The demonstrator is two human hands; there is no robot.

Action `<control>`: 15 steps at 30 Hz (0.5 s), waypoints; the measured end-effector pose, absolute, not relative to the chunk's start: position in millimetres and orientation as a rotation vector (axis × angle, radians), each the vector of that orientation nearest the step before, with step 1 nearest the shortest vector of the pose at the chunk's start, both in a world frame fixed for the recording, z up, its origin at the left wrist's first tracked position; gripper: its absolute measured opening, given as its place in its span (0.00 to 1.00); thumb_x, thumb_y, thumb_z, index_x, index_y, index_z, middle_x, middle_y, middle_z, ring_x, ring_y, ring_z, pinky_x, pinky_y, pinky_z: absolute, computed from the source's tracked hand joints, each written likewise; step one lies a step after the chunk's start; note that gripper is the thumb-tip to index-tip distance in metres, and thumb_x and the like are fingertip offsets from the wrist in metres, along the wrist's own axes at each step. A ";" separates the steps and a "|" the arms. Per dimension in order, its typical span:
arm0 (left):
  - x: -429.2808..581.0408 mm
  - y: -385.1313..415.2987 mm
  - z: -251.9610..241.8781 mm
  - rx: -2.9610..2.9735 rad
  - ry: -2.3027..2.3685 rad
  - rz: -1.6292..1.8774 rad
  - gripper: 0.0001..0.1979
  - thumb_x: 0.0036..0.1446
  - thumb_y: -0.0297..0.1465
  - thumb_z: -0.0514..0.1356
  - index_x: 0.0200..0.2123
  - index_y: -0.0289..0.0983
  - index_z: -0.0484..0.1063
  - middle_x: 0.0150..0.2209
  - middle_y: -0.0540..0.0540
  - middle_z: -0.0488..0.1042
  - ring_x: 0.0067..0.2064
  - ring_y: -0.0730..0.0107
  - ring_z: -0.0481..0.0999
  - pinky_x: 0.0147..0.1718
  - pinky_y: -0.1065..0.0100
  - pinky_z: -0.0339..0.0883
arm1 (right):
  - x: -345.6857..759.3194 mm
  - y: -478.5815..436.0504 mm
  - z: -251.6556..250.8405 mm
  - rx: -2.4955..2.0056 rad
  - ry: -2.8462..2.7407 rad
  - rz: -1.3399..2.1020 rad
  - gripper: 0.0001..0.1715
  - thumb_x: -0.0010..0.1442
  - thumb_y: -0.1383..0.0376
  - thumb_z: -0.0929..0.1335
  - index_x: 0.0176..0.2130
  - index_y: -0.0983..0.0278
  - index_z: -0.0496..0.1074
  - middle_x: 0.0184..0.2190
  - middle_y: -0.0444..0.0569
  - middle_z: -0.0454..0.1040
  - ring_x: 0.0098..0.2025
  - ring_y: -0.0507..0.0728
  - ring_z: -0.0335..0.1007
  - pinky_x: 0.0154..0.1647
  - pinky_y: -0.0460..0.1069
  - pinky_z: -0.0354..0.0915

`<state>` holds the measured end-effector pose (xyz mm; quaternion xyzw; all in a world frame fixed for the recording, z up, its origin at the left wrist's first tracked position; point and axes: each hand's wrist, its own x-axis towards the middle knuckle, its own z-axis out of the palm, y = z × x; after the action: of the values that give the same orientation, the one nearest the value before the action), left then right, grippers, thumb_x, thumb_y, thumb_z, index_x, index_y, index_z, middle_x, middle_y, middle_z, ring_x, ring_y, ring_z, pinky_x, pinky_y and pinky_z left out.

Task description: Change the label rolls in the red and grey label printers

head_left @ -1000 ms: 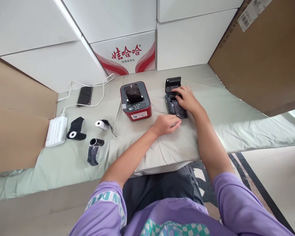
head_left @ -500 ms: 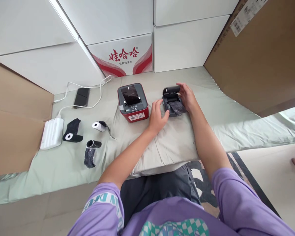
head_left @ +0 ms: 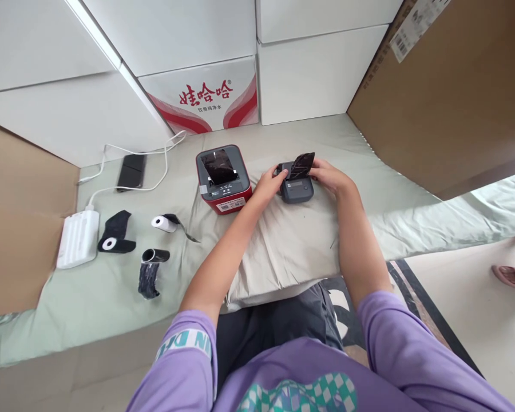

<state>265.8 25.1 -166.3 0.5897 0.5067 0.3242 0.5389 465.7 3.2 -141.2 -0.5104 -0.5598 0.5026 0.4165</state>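
Note:
A small dark grey portable printer [head_left: 297, 190] lies on the cloth with its lid down. A glossy black strip of paper [head_left: 302, 165] stands up out of its top. My left hand [head_left: 272, 182] grips the printer's left side, thumb on top. My right hand [head_left: 326, 174] is closed around the right rear side, its fingertips partly hidden behind the strip. Just left of my hands stands a larger red and grey printer [head_left: 224, 180], with another black strip [head_left: 218, 166] lying over its top.
To the left lie a white roll [head_left: 163, 223], a black roll with a white core [head_left: 117, 245], a hollow black roll [head_left: 155, 255], a white power bank [head_left: 78, 239] with a cable and a black phone [head_left: 131, 171]. White boxes [head_left: 300, 74] line the back; a cardboard box [head_left: 438, 103] stands right.
The small printer's lid has swung from open to shut, and the black strip now points upward from it. Both hands have closed in on the printer's sides. The view has shifted slightly.

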 end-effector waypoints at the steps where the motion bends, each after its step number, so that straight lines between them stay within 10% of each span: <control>1: 266.3 25.9 -162.0 1.374 1.165 0.760 0.21 0.71 0.36 0.62 0.62 0.33 0.74 0.47 0.38 0.82 0.34 0.67 0.80 0.38 0.65 0.75 | 466.4 3.5 -140.7 -1.285 -1.411 1.264 0.24 0.48 0.53 0.79 0.42 0.62 0.78 0.34 0.47 0.79 0.38 0.57 0.70 0.47 0.54 0.71; 9: 263.7 18.3 -159.2 1.488 1.161 0.773 0.14 0.70 0.33 0.60 0.54 0.34 0.77 0.34 0.45 0.78 0.28 0.71 0.74 0.31 0.69 0.71 | 465.2 3.7 -143.2 -1.278 -1.433 1.273 0.27 0.48 0.55 0.79 0.47 0.60 0.79 0.39 0.48 0.81 0.31 0.53 0.62 0.25 0.48 0.56; 15: 260.0 -14.2 -142.4 1.617 1.317 0.976 0.16 0.66 0.34 0.65 0.55 0.38 0.78 0.48 0.40 0.81 0.41 0.64 0.80 0.42 0.65 0.73 | 466.8 14.6 -162.1 -1.287 -1.175 1.125 0.38 0.49 0.47 0.78 0.56 0.58 0.75 0.46 0.49 0.81 0.26 0.49 0.61 0.19 0.46 0.54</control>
<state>260.0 -14.2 -142.4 0.6413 0.5223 0.3870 0.4076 466.8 14.6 -162.1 -0.5342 -0.4877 0.4669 0.5087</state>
